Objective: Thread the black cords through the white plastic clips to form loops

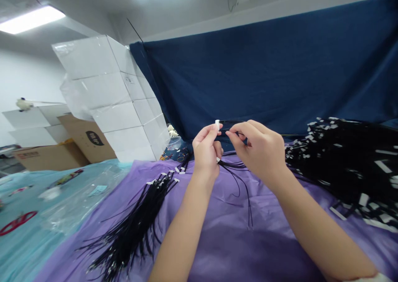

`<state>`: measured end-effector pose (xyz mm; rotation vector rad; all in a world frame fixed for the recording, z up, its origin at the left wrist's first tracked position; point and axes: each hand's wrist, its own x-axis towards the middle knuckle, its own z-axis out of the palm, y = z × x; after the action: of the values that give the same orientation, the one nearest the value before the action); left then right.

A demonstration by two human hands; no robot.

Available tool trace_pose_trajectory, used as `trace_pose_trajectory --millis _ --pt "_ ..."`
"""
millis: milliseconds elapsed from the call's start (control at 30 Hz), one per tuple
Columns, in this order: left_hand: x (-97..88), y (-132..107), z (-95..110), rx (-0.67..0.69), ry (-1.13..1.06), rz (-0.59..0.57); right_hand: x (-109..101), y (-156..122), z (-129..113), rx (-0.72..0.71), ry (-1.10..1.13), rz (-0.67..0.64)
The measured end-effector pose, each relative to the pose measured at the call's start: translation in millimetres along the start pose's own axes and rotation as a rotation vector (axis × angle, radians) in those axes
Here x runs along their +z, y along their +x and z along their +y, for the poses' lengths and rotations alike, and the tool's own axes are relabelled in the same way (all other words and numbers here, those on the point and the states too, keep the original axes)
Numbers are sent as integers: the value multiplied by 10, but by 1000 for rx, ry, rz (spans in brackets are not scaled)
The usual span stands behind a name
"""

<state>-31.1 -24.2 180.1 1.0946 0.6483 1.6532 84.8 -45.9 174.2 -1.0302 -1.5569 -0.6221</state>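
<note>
Connector: small white plug, pinched between my left thumb and forefinger, raised above the far middle of the desk.
Left hand: closed narrow on the connector, the other fingers curled in.
Right hand: just beside my left, thumb and forefinger pinched tight on a black wire end next to the connector; I cannot tell whether wire and plug touch.
Held wires: a few thin black strands hanging from my hands down to the sheet, loose ends pointing toward the near edge.
Purple sheet: covers the desk under both my forearms.
Left bundle: black wires with white plugs at their far ends, lying fanned out toward the near left corner.
Right heap: large tangled pile of black wires and white plugs along the right edge.
Teal sheet: spread over the left side.
White boxes: stacked at the far left, cardboard boxes beside them.
Blue curtain: hangs behind the far edge.
</note>
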Motion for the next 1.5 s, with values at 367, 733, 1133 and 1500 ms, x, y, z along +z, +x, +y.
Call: trace_pose_trajectory --millis 367,733,1133,1500 --pt "21 6 -61 -27 -9 -5 0 10 5 64 11 -9" --pt "-334 385 38 -257 -394 176 -219 18 -82 30 162 -120" --pt "-541 499 36 -274 -522 312 104 -103 -204 104 216 -661" --pt "-489 464 30 -292 -530 242 150 -99 -211 231 288 -610"
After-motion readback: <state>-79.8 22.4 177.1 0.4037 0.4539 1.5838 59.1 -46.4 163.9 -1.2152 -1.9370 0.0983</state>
